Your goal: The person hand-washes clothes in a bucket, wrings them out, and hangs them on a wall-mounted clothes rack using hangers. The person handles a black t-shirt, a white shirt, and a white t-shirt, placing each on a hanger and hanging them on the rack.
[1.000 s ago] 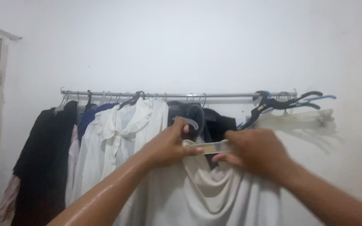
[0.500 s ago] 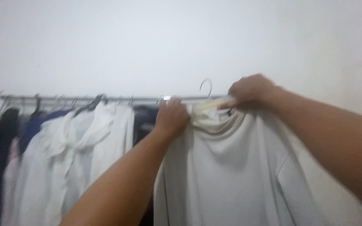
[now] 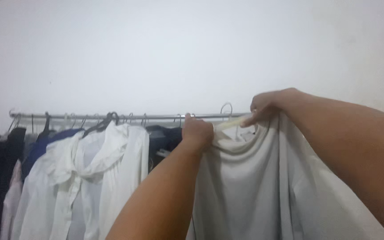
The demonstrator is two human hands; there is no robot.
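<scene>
White shirt (image 3: 245, 186) hangs on a pale hanger (image 3: 227, 124), hook at the rail (image 3: 112, 116). Left hand (image 3: 197, 132) clutches one shoulder, right hand (image 3: 265, 106) pinches the other; hanger lies along the rail.

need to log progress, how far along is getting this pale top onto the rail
Done: the pale top sits on its hanger, whose hook appears to be at the rail. In hand: left hand and right hand grip the collar at either end. Left: letting go. Whether the hook has fully caught is unclear.
</scene>
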